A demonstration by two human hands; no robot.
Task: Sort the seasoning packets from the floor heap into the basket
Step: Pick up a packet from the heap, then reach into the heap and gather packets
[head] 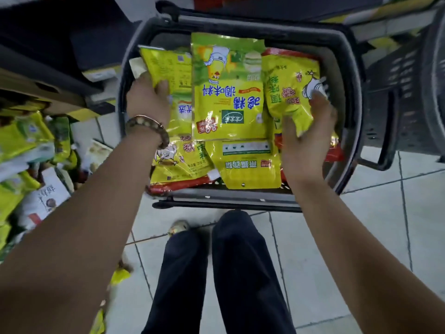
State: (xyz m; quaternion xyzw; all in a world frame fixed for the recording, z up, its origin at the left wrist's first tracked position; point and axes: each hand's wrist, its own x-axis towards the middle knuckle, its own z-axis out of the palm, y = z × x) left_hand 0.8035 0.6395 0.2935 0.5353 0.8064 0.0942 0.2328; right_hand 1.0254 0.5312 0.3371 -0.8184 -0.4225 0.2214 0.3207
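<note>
Both hands are inside the basket (349, 51). Left hand (147, 97) grips a yellow packet (166, 66) at its left side; right hand (305, 138) grips another yellow packet (289, 85) at right. Floor heap (29, 150) lies left.

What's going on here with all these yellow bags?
A person leans over a grey shopping basket on a tiled floor. The left hand grips a yellow packet at the basket's left side; the right hand holds a chicken-printed packet on the right. Several packets already lie inside, and a heap sits on the floor to the left.
</note>
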